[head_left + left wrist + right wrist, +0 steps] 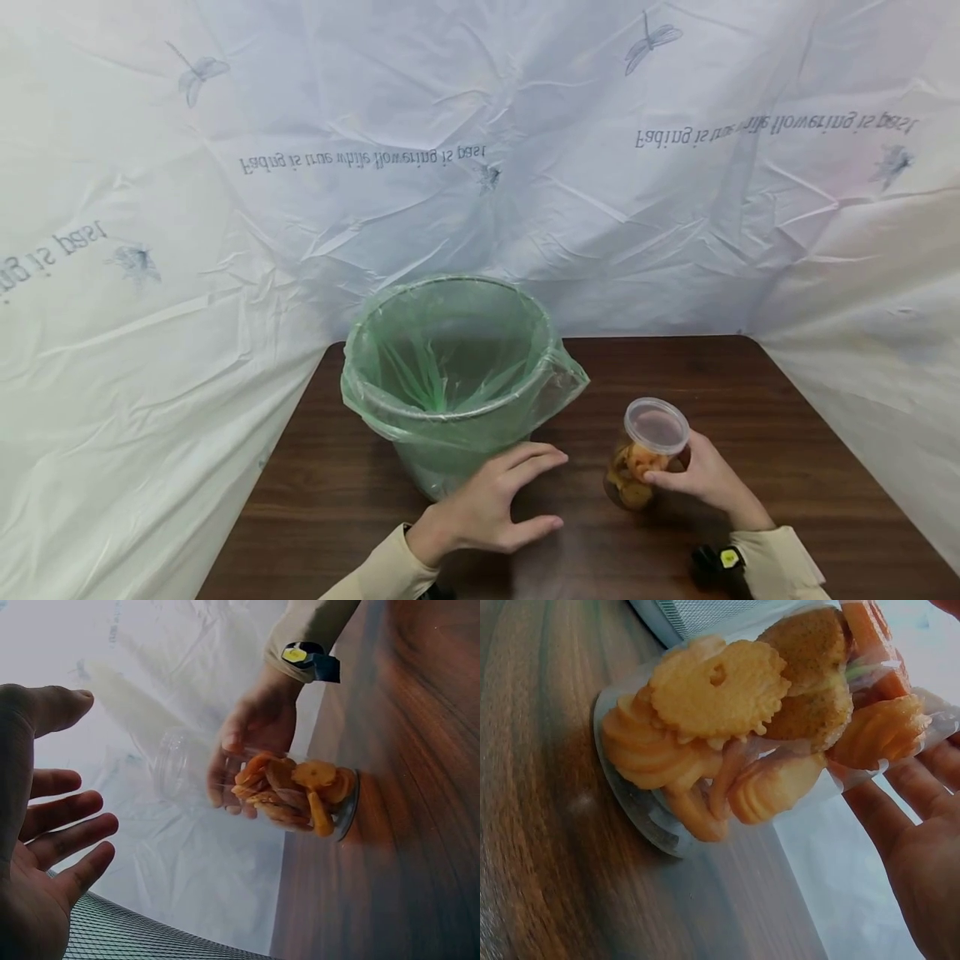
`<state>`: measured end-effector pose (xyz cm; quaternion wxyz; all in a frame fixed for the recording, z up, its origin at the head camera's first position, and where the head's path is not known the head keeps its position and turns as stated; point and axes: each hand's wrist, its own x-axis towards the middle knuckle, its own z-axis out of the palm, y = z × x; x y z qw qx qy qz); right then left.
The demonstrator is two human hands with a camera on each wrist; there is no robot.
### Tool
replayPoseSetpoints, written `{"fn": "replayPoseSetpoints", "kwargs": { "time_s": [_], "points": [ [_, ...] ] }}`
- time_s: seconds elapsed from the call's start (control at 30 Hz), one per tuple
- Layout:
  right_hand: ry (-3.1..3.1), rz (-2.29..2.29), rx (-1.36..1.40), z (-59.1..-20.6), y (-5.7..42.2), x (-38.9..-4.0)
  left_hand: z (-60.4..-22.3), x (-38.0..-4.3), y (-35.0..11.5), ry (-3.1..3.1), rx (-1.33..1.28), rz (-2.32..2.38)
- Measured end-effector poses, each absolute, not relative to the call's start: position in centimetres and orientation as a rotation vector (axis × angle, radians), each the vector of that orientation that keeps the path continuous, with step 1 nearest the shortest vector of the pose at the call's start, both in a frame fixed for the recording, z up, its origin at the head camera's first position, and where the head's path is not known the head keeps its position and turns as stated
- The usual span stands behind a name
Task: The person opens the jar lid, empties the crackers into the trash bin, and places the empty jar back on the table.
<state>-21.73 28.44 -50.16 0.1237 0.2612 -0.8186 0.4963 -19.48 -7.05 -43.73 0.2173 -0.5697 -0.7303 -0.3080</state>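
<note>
My right hand (pixel 708 479) grips a clear plastic jar (pixel 619 492) around its upper side, thumb at the front. The jar stands nearly upright at the right part of the table, with a translucent lid (pixel 657 425) on top. Inside are orange-brown cookies (pixel 720 690) of several shapes, one flower-shaped with a hole, filling the lower part. My left hand (pixel 495 504) is held out between the bin and the jar, fingers and thumb spread apart, holding nothing. In the left wrist view its fingers (pixel 71 825) point towards the jar.
A mesh bin (pixel 150 937) lined with a green translucent bag (pixel 450 429) stands at the table's left; the bag folds over the rim and sticks out to the right. The dark wooden table (pixel 660 367) is enclosed by white printed sheeting (pixel 525 233) behind and at both sides.
</note>
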Motion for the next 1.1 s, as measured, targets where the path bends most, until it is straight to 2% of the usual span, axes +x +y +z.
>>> {"fn": "replayPoseSetpoints", "kwargs": {
  "time_s": [0.4, 1.1],
  "points": [
    [-2.310, 1.539, 0.923, -50.3, 27.7, -21.5, -44.3, -19.9, -6.5, -2.037, -1.590, -0.889],
    [-2.391, 1.558, 1.012, -50.3, 27.1, -21.8, -44.9, -20.9, -5.9, -2.087, -1.579, -0.911]
  ]
}}
